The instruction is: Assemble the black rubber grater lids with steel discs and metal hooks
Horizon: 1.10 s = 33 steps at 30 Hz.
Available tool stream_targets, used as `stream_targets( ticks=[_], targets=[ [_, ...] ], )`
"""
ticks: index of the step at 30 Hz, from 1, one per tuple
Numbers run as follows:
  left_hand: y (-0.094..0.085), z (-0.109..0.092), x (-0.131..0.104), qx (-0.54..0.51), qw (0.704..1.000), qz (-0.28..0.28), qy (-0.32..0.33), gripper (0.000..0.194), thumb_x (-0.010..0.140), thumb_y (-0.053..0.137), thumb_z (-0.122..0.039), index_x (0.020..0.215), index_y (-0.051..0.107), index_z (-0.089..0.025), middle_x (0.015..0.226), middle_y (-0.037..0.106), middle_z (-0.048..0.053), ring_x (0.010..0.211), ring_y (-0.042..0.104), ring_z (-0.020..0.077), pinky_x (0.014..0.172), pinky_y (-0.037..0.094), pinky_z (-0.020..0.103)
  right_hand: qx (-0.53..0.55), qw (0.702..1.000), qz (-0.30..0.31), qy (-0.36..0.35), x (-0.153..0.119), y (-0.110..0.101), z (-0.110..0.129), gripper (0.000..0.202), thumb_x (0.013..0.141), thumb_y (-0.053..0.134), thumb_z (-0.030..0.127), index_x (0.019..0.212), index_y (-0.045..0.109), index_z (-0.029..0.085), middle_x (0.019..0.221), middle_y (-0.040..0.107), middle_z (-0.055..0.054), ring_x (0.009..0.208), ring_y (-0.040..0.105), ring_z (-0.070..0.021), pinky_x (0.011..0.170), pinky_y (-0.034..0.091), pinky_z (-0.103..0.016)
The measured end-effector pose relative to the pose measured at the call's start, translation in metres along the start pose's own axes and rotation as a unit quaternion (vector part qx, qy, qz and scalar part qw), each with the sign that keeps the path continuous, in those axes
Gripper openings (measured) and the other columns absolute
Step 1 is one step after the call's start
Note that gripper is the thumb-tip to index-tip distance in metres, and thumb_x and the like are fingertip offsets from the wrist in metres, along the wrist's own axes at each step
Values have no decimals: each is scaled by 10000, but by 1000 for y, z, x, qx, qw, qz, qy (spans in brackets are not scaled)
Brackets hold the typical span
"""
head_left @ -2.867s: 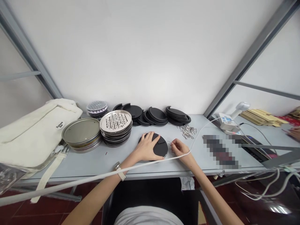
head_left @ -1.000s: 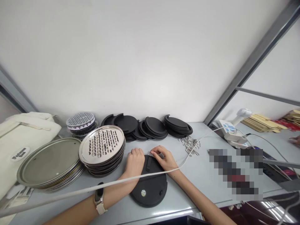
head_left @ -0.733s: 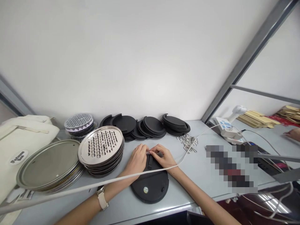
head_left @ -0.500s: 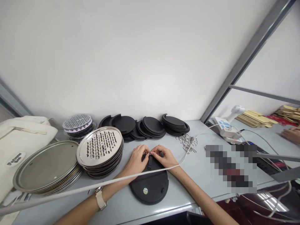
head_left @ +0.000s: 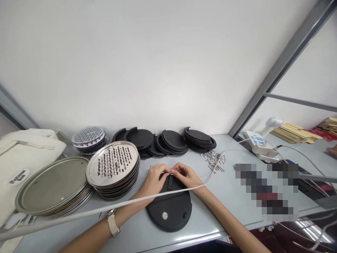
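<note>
A round black disc lies flat on the grey table in front of me, with a small round sticker and a short dark strap-like strip near its far edge. At that far edge, my left hand and my right hand meet with thumbs and fingertips pinched together. A small shiny metal piece, perhaps a wire clip, shows between the fingertips of both hands; most of it is covered. To the right of my hands lies a loose pile of metal wire clips.
Stacked black discs line the wall. Left stand perforated metal discs, olive round trays and a cream bag. A white cable crosses above my forearms. At right are a white device and a blurred patch.
The view has turned slightly, so things on the right sit further right. My hands stay pinched together at the disc's far edge, with only slight finger movement.
</note>
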<state>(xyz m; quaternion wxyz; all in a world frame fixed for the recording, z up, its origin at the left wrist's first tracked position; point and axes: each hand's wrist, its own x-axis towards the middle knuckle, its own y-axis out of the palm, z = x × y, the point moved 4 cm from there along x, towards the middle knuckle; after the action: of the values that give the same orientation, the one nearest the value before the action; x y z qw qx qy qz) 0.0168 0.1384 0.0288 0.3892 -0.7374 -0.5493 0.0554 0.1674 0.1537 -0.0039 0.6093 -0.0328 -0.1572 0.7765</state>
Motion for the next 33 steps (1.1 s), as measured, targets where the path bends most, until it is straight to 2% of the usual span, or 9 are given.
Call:
stream_targets(
  ticks=[5,12,19,25,33],
  targets=[
    [-1,-3,0,12,1000,1,-1,147,850,489,-104,763,576,-184,827,650,-3,830,562,170,817,362,334,-6,999,24,-19,-1,3,2,279,852,502,451,827,549,178,698,528,9,660,498,-131,645,411,-261],
    [2,4,0,4,1000,-2,20,142,852,514,-106,762,592,-183,847,673,-1,859,590,168,853,332,344,-92,994,-16,-52,-6,3,1,201,900,388,350,924,507,190,843,557,-29,771,528,-162,742,428,-309],
    [4,5,1,1,1000,-1,22,146,843,521,-109,753,607,-186,847,684,1,858,602,168,844,343,334,-204,977,-49,-35,-15,12,2,202,907,253,186,993,435,205,851,532,-39,837,499,-196,831,383,-397],
    [6,9,3,-16,1000,4,14,152,810,554,-84,731,630,-190,828,693,-7,849,614,163,852,358,324,-244,968,-38,-33,-19,16,6,245,865,270,108,1033,417,208,856,513,-32,836,476,-194,835,367,-391],
    [5,11,6,-37,999,1,1,161,786,579,-80,692,652,-188,790,700,-14,807,624,152,854,384,305,-255,966,-27,-18,-18,17,8,261,855,268,95,1046,410,202,841,496,-31,836,463,-197,838,357,-400]
  ],
)
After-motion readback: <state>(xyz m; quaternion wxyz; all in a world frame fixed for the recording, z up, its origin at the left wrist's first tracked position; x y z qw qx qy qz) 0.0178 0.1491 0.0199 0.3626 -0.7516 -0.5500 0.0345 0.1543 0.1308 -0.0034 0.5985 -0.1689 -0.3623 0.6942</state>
